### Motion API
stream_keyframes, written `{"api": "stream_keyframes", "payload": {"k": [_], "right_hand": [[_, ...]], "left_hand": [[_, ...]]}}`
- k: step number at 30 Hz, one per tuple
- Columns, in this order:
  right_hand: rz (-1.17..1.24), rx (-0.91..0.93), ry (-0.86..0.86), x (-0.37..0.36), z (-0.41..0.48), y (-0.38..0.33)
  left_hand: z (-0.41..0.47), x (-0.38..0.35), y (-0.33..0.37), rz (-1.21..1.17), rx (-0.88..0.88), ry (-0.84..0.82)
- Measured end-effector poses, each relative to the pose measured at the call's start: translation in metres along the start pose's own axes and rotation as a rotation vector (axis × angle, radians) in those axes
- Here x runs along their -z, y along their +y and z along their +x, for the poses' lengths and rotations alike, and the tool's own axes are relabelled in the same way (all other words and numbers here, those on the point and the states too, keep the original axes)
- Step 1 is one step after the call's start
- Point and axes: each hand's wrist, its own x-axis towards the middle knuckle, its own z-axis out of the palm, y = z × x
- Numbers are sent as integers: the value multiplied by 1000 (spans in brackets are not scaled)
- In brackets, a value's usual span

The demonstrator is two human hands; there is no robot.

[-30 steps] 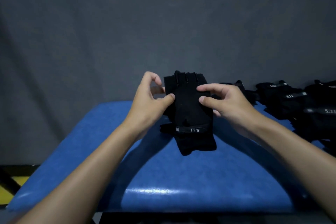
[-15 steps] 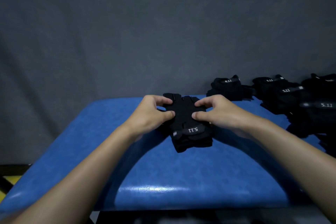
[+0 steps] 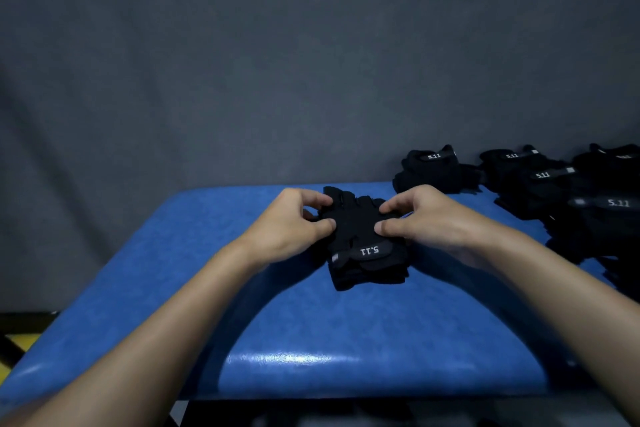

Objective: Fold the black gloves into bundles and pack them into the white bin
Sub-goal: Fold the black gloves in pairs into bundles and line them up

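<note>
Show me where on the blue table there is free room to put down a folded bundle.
Free: the left part of the blue table, between the left hand and the table's left edge; also the near strip between both forearms, nearer than the held gloves. Crowded: the right side beyond the right hand, where the pile of gloves lies.

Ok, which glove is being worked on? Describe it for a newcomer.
Find the blue table. At its far middle, the left hand and right hand pinch one black glove lying alone. Unlike the piled gloves along the right edge, its white 5.11 label reads upside down.
</note>
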Motion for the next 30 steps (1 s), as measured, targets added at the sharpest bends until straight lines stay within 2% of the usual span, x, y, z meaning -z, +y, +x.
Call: {"api": "stream_keyframes", "payload": {"k": [3,7,11,17,21,23,26,30], "right_hand": [[-19,-17,12,0,1,5],[-27,-36,23,1,0,12],[-42,45,62,3,-5,12],[-139,170,24,-2,-9,18],[-250,198,-84,-5,-8,23],[-257,198,-131,-6,-6,24],[-295,180,-156,-7,-2,29],[-448,168,-187,-7,2,33]], "left_hand": [[-1,-1,0,10,-28,-40],[0,8,-7,107,3,-7],[-1,16,-12,149,-6,-15],[-1,13,-13,242,-19,13],[-7,4,-6,312,-288,145],[-10,-5,-2,333,-360,49],[-10,-16,-9,527,-330,-131],[-8,-16,-20,633,-285,-188]]}}
